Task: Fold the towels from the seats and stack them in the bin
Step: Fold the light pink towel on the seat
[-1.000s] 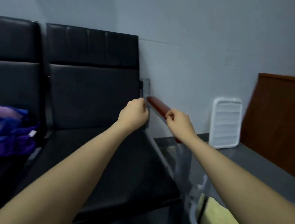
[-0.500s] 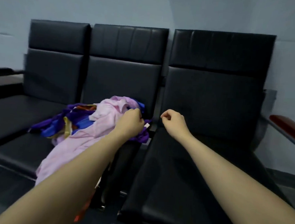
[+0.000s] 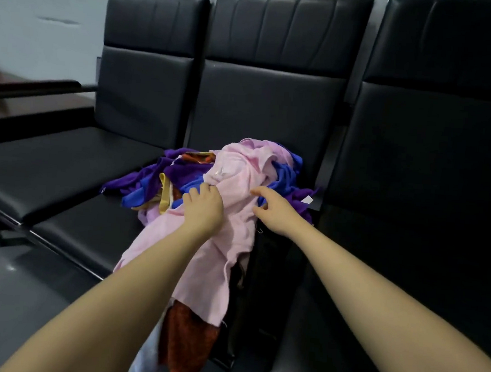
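view: a second earlier the camera was looking off at a red armrest and a bin corner; by this moment it had swung round to the row of black seats [image 3: 94, 224], so the bin was no longer in shot

left hand: the left hand [image 3: 204, 207] had been a curled fist in the air, and here it had come down on the pink towel [image 3: 227, 213], fingers [image 3: 201, 188] loosened and spread over the cloth. Resting on it, not really grabbing yet as far as I could tell

right hand: the right hand [image 3: 274, 213] had moved in too, fingers uncurled and reaching at the towel's right edge, holding nothing. Couldn't say whether the tips actually touched

towels: the pile [image 3: 180, 177] sat on the middle seat, purple, blue and yellowish ones bunched under the pink one, which draped over the seat's front edge. A reddish cloth [image 3: 185, 339] hung lower down

what it meant: looked like the start of a fresh pick, pink one being the obvious next candidate since it was on top

left to do: nothing in this pile folded, so plenty remained
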Available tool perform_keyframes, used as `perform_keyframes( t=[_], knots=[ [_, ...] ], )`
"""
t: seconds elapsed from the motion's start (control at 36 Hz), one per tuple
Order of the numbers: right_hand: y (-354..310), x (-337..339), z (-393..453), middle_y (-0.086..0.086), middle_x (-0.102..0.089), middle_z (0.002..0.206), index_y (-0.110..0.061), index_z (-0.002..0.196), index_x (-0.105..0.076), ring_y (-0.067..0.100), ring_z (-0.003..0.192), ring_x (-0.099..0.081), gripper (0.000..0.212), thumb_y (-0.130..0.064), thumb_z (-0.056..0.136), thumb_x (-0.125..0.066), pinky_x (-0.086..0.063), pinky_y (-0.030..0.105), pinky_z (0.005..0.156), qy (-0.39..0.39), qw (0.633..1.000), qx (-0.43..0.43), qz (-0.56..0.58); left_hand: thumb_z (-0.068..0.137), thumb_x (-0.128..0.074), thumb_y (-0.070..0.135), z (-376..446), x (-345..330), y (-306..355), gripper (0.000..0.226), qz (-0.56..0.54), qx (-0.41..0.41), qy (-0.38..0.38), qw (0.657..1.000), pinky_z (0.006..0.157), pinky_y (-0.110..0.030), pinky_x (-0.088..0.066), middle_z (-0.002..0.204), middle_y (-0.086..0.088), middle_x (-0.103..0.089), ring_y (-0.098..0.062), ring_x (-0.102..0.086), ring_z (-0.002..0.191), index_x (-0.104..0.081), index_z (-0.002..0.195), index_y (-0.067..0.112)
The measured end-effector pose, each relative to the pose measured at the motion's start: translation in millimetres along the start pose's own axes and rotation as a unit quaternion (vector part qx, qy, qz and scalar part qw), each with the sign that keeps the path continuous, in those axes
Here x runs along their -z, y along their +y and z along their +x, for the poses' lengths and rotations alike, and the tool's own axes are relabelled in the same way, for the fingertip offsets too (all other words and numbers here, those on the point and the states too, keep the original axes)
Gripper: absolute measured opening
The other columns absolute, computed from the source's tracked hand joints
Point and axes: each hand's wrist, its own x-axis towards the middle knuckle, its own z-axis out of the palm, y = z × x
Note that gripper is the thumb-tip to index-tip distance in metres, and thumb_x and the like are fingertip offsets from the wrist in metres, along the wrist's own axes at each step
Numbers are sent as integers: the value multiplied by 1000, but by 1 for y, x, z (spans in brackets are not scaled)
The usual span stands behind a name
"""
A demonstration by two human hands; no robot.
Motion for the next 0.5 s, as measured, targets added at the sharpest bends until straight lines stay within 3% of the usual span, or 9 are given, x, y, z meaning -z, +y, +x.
perform_keyframes(
  t=[0.06,0.11,0.17,0.28,0.33,0.39,0.44,0.5],
  knots=[
    [4,-6,4,10,-50,127,-16,136,-46,15,84,-53,47,-6,91,-51,-41,18,77,0,1000,6,3,93,-45,13,1,-4,-4,31,19,-17,10,1000,96,-39,-32,125,-11,-47,-34,-44,116,-47,123,7],
    [7,-10,6,10,-46,130,-17,137,-44,12,79,-51,49,-5,91,-52,-36,13,75,1,1000,10,7,95,-42,13,2,-4,-5,28,24,-45,30,998,92,-38,-33,124,-10,-50,-33,-46,113,-51,120,9],
    [10,-12,6,10,-42,129,-21,143,-37,12,81,-50,57,-8,90,-56,-37,16,82,5,1000,16,8,95,-43,18,-1,1,-3,26,-2,-79,61,995,85,-37,-33,121,-10,-51,-33,-47,109,-52,117,9],
    [10,-13,-1,4,-35,122,-41,147,-22,20,106,-46,74,-13,87,-57,-38,31,102,-20,1000,9,20,91,-49,21,-20,20,7,9,-140,-165,115,969,67,-33,-22,98,-10,-58,-33,-53,89,-43,91,14],
    [7,-13,-4,7,-41,118,-40,139,-35,22,106,-49,63,-14,85,-54,-42,34,99,-9,999,13,34,90,-49,20,-29,26,11,12,-186,-177,118,959,63,-33,-21,91,-8,-60,-33,-54,82,-39,89,14],
    [3,-10,-7,14,-55,104,-26,111,-56,26,94,-56,32,-15,82,-50,-46,40,87,18,997,35,60,90,-50,24,-35,30,14,17,-211,-174,123,954,60,-34,-25,89,-10,-62,-36,-56,80,-37,87,14],
    [-2,-4,-12,15,-60,89,-11,90,-55,22,82,-54,11,-6,84,-48,-45,39,77,32,995,40,82,91,-50,29,-39,33,15,19,-230,-167,126,951,59,-35,-30,89,-10,-63,-35,-57,81,-38,88,14],
    [-7,2,-18,9,-61,88,-7,91,-56,15,81,-52,13,1,86,-47,-44,32,75,48,991,42,114,93,-49,32,-43,39,15,22,-242,-164,126,948,61,-34,-31,91,-9,-63,-32,-57,83,-43,95,11]
  ],
)
